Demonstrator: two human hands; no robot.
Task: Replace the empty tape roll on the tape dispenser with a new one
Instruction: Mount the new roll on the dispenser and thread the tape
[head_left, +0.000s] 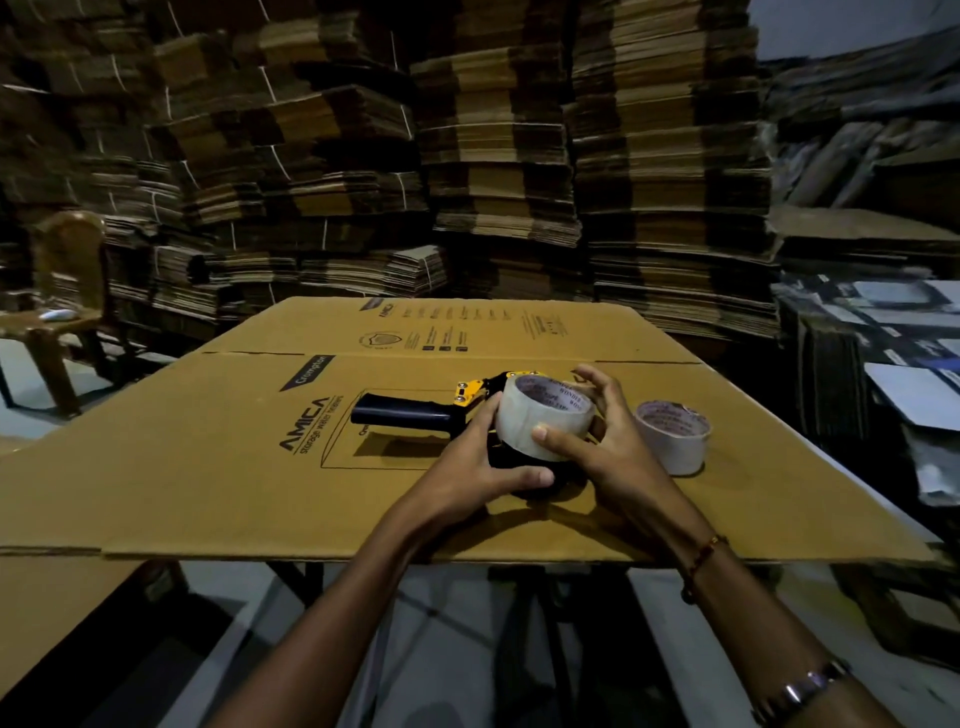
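Observation:
A black tape dispenser (400, 414) with a yellow blade head lies on its side on a flattened cardboard box (218, 467), handle pointing left. A full roll of clear tape (540, 415) sits over the dispenser's hub. My left hand (483, 457) grips the dispenser's black body below the roll, thumb on the near edge. My right hand (597, 441) holds the roll, thumb on its near side and fingers curled over its far side. A second roll, a white core with little tape (672, 434), stands on the cardboard just right of my right hand.
The cardboard sheet lies over a folding table, its near edge (467, 558) close to me. Tall stacks of flattened cartons (467, 156) fill the back. A brown plastic chair (62, 312) stands at the left. Printed sheets and boxes (883, 338) pile up at the right.

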